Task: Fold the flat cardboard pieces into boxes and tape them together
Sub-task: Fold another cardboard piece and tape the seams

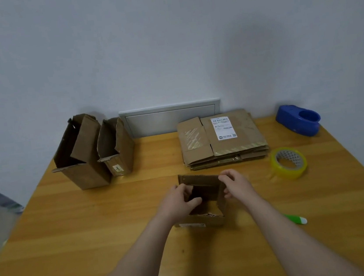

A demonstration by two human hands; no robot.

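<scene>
A small, half-formed box (201,179) stands on the wooden table (97,240), in the middle and towards the near edge, and is held between both hands. The left hand (179,197) is curled round the left wall, with the thumb apparently inside the opening. The right hand (235,184) is closed over the right wall at its far corner. Both grips are narrow and are filled with cardboard.

The box is judged to be light. Its thin panels should be fairly stiff but weak along the creases, and the worn board is likely to spring open if it is let go. It is best held by the walls close to the fold lines, so that a flap can be pressed down without the sides being crushed.

Much is hidden. The flaps under the fingers cannot be made out, and it cannot be told whether the underside is closed or taped. Something pale and speckled inside the near wall cannot be identified, and the label there is unreadable.

A green tool (297,218) is partly covered by the right forearm. No loose end can be seen on the yellow tape roll (288,162), which lies to the right. The sheets in the stack of flat cardboard (222,139), at the far right, cannot be counted.
</scene>
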